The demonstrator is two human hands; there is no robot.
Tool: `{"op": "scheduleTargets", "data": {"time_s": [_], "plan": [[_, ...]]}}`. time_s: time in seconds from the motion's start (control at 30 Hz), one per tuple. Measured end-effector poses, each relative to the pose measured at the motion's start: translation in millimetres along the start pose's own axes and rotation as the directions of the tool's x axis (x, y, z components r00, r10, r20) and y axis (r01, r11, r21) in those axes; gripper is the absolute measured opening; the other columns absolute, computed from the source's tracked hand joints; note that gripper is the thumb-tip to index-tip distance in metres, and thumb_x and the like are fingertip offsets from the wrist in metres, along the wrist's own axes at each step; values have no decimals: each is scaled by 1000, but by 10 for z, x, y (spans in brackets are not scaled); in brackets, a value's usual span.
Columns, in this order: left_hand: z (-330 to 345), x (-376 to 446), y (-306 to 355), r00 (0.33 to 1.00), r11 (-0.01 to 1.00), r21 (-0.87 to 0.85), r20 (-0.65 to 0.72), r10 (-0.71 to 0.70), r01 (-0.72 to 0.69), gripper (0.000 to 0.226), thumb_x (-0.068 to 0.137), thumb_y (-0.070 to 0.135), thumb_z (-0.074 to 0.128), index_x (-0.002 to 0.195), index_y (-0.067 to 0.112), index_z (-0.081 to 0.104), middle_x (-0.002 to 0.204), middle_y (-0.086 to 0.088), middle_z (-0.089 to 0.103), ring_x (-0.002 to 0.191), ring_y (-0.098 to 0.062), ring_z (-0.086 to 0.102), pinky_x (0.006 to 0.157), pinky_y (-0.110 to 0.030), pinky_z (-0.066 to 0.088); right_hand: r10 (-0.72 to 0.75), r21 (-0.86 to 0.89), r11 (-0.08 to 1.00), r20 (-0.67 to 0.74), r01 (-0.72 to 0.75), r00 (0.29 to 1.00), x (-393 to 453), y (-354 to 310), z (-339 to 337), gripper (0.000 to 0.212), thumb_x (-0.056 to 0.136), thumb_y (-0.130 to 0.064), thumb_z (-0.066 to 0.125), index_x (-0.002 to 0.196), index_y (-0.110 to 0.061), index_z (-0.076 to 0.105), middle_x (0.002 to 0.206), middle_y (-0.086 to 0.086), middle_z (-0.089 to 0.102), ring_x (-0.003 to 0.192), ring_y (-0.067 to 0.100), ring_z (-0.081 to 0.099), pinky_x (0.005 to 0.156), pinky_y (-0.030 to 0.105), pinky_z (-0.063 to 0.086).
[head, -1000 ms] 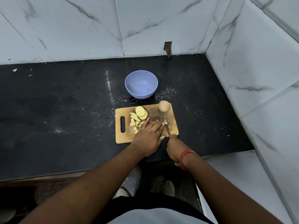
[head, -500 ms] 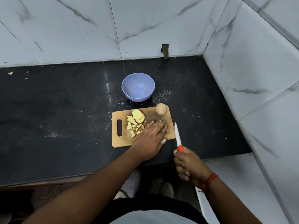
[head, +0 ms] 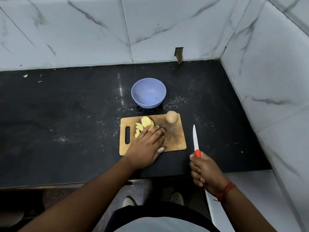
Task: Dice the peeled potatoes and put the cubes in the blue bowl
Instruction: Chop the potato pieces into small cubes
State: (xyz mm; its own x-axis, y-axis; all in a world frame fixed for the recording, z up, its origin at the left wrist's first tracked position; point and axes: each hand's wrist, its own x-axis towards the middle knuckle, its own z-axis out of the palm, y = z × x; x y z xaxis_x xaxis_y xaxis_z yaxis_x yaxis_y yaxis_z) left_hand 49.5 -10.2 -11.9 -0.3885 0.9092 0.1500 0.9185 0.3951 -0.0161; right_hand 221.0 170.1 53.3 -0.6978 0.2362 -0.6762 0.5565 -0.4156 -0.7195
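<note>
A wooden cutting board (head: pixel 173 139) lies on the black counter. Yellow potato slices and cut pieces (head: pixel 143 125) sit on its left half, and a whole peeled potato (head: pixel 171 116) stands at its far right corner. My left hand (head: pixel 147 144) lies flat on the board with straight fingers, covering part of the cut pieces. My right hand (head: pixel 203 171) grips the orange handle of a white-bladed knife (head: pixel 195 139), held off the board's right side with the blade pointing away. The blue bowl (head: pixel 148 92) stands just behind the board, with nothing in it.
The black counter (head: pixel 66 123) runs left, with white specks and small scraps at the far left. Marble-tiled walls close the back and the right side. My feet show on the floor below the counter's front edge.
My right hand has drawn the knife off the board, to the right. My left hand has slid left across the board onto the cut pieces.
</note>
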Motion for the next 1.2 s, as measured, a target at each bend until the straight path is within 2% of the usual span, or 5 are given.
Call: {"op": "scheduleTargets", "data": {"time_s": [0.17, 0.5, 0.8, 1.0, 1.2], "plan": [[-131, 110, -282, 941, 938, -82, 77, -331, 337, 53, 99, 54, 32, 139, 30, 57, 153, -23, 36, 145, -38, 30, 123, -56, 13, -16, -89, 996, 38, 20, 999, 87, -146, 122, 18, 104, -20, 40, 87, -13, 40, 54, 2, 33, 34, 13, 25, 36, 20, 26], [-183, 87, -555, 906, 853, -316, 230, -355, 415, 47, 105, 46, 37, 147, 26, 49, 158, -18, 31, 147, -31, 27, 122, -45, 24, -19, -178, 983, 88, 35, 996, 213, -231, 324, 14, 103, -23, 41, 94, -13, 44, 57, 2, 36, 37, 13, 28, 37, 22, 30], [-314, 296, -180, 990, 904, -403, 80, -117, 140, 53, 100, 47, 39, 147, 23, 49, 151, -23, 37, 140, -39, 37, 116, -50, 33, -115, -109, 988, -10, 113, 993, 264, -247, 393, 14, 103, -21, 41, 91, -14, 40, 55, 2, 32, 36, 14, 25, 37, 22, 27], [-2, 433, 349, 978, 985, -174, 203, 45, -10, 49, 102, 45, 43, 144, 22, 52, 157, -22, 32, 145, -40, 31, 125, -51, 9, -173, -67, 984, -140, 165, 975, 271, -289, 291, 13, 103, -18, 41, 91, -14, 41, 54, 2, 36, 36, 14, 27, 38, 24, 29], [45, 152, 148, 991, 991, -121, 129, -33, 49, 59, 102, 48, 35, 152, 16, 39, 158, -15, 36, 148, -30, 29, 125, -50, 9, -163, -64, 986, -146, 155, 976, 200, -211, 256, 15, 103, -21, 42, 91, -13, 42, 54, 2, 36, 38, 14, 28, 38, 24, 30]]}}
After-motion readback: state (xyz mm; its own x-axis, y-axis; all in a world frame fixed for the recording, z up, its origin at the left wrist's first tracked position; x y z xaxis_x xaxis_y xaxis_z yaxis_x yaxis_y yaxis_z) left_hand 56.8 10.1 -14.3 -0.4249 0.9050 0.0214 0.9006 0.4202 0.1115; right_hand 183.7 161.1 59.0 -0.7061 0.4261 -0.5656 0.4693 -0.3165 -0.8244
